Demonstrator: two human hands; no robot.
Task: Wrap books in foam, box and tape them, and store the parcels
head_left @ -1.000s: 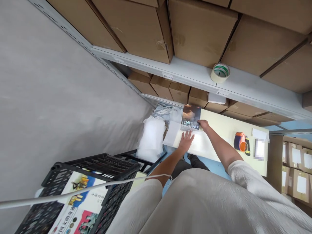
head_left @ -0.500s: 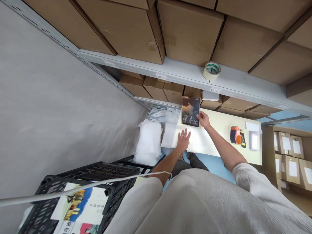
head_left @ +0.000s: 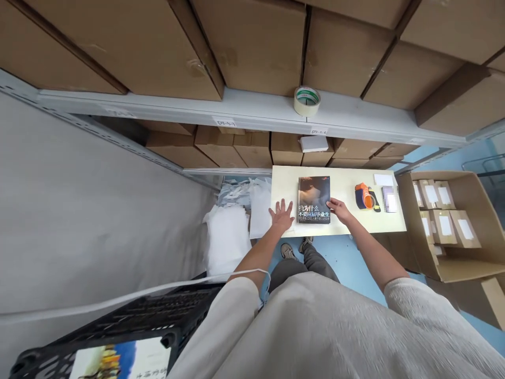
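Observation:
A dark book (head_left: 314, 200) with white lettering lies face up on the pale table (head_left: 347, 226). The fingers of my right hand (head_left: 338, 208) pinch its right edge. To the left of the book, my left hand (head_left: 281, 215) rests flat with its fingers spread and holds nothing. White wrapping sheets (head_left: 260, 208) reach the table's left end beside that hand. An orange tape dispenser (head_left: 365, 197) sits on the right part of the table.
Shelves with brown boxes (head_left: 252, 150) run behind the table; a tape roll (head_left: 306, 101) stands on one. At the right is an open carton (head_left: 465, 263) of labelled packets. A black crate (head_left: 181, 316) is at the lower left, with a white cable (head_left: 130, 300) across it.
My right hand has brought the book down onto the table. My left hand has shifted left, fingers spread wider. The camera view has turned right.

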